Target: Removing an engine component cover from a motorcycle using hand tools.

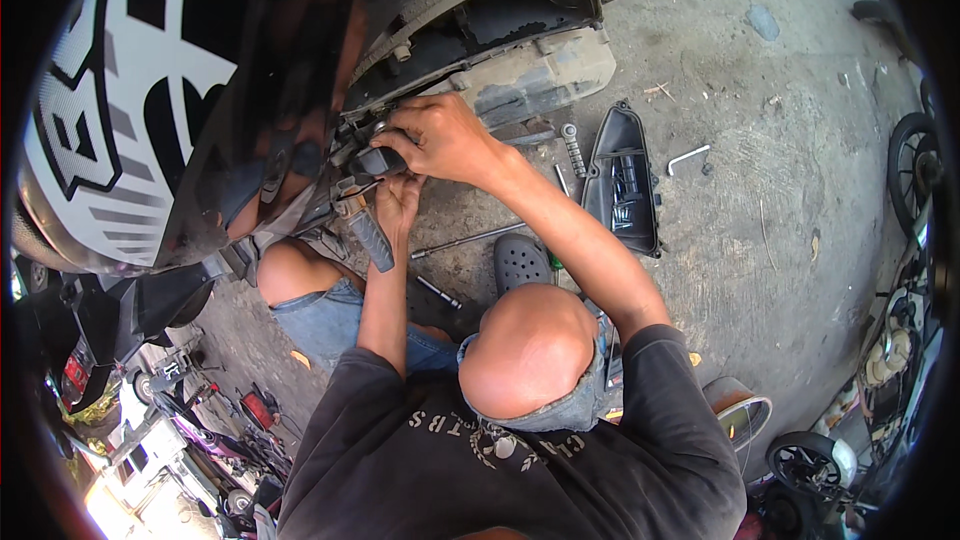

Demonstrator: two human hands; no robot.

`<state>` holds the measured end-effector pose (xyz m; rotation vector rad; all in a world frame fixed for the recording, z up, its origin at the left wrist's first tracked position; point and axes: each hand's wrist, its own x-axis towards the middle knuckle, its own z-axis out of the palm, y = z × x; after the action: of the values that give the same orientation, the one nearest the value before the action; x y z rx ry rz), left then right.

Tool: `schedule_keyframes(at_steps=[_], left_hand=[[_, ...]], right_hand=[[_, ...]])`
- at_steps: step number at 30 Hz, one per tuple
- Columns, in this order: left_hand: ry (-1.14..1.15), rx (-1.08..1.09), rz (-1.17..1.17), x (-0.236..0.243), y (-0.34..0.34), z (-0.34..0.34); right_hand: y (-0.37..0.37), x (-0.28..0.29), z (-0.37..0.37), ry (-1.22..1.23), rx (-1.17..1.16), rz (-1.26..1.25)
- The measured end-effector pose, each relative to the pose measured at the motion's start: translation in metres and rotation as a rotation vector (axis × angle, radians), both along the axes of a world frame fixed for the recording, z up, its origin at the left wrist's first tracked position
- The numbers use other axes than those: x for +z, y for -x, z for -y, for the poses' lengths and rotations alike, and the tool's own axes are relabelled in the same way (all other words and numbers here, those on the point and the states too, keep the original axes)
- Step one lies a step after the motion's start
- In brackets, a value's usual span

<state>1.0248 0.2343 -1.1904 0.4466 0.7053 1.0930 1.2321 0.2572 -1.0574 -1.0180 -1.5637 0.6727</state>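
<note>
Both my hands are at the underside of a scooter with a black, white and grey body panel [150, 90]. My right hand [445, 138] is closed, its thumb against a black blocky part [380, 162] and its fingers bent beside a small shiny metal piece [379, 127]. What lies between the fingertips is hidden. Reaching up from below, my left hand [398, 198] sits just under the black part, its fingertips out of sight behind it. A rubber-covered footrest [371, 238] juts out beside my left wrist.
A black tray-like cover [622, 180] holding bolts lies on the concrete floor to the right. Around it are a metal spring-like piece [573, 148], a bent hex key [688, 157], a long bar [468, 239] and a socket extension [438, 292]. Motorcycle wheels [908, 172] stand far right.
</note>
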Motion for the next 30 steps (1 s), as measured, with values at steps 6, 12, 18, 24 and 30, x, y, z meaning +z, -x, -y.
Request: schedule_keyframes(at_steps=[6, 12, 18, 24, 30], left_hand=[[-0.026, 0.024, -0.160, 0.001, -0.005, 0.002], [-0.013, 0.045, -0.151, 0.003, -0.008, -0.001], [-0.006, -0.007, -0.069, 0.000, -0.002, -0.001], [-0.022, -0.027, 0.001, -0.003, -0.001, 0.000], [-0.120, -0.039, -0.059, 0.002, -0.003, 0.003]], right_hand=[[0.010, 0.003, 0.000, 0.005, -0.014, -0.124], [0.033, 0.013, -0.008, -0.004, 0.020, 0.034], [0.021, 0.045, -0.010, -0.057, 0.150, 0.096], [-0.014, 0.034, 0.009, 0.093, -0.145, -0.260], [-0.008, 0.010, 0.010, 0.005, -0.061, -0.158]])
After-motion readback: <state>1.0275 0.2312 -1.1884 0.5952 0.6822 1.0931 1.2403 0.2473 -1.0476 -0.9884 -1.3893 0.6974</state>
